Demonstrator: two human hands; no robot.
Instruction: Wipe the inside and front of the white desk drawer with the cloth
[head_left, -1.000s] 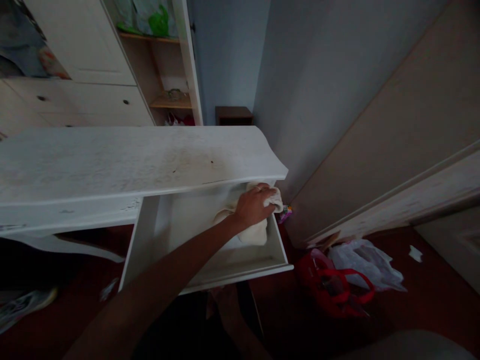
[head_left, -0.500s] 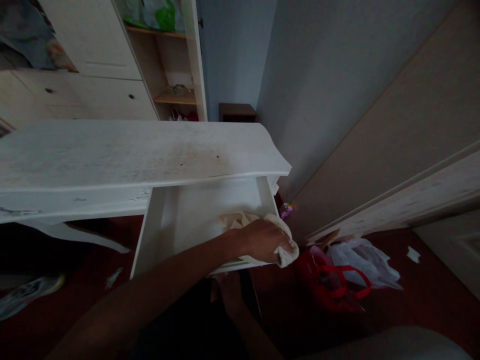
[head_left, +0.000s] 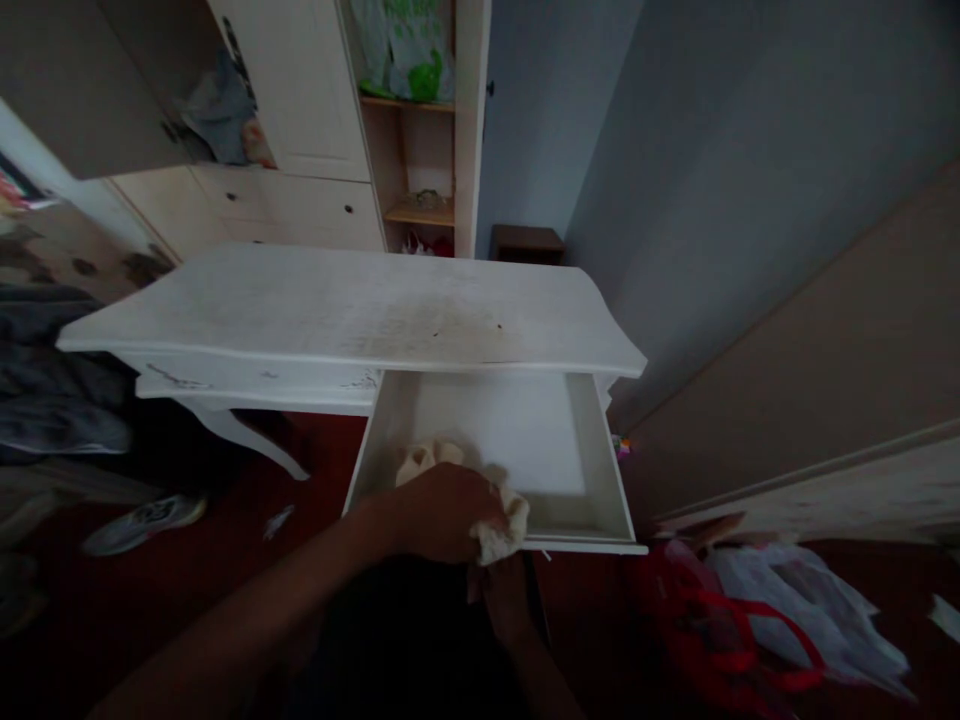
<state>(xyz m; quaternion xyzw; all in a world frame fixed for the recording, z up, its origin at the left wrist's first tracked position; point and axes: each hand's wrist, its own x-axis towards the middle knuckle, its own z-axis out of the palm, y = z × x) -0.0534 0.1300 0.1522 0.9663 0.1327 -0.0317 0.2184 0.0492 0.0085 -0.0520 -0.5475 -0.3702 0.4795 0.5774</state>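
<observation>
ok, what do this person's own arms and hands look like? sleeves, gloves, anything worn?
Left forearm and right forearm: no sleeves in view, no watch or cables visible. Left hand: no glove. Right hand: looks ungloved too, but partly hidden and dim. Too dark to rule out rings. Dark clothing shows between the arms.

A plastic bag (head_left: 411,52) bears green lettering (head_left: 410,8); unreadable.

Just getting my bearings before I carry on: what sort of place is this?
Probably a room in a home, perhaps a bedroom: a white cabinet stands beyond the white table, what looks like clothing shows in its open compartment, and a shoe lies on the red floor.
</observation>
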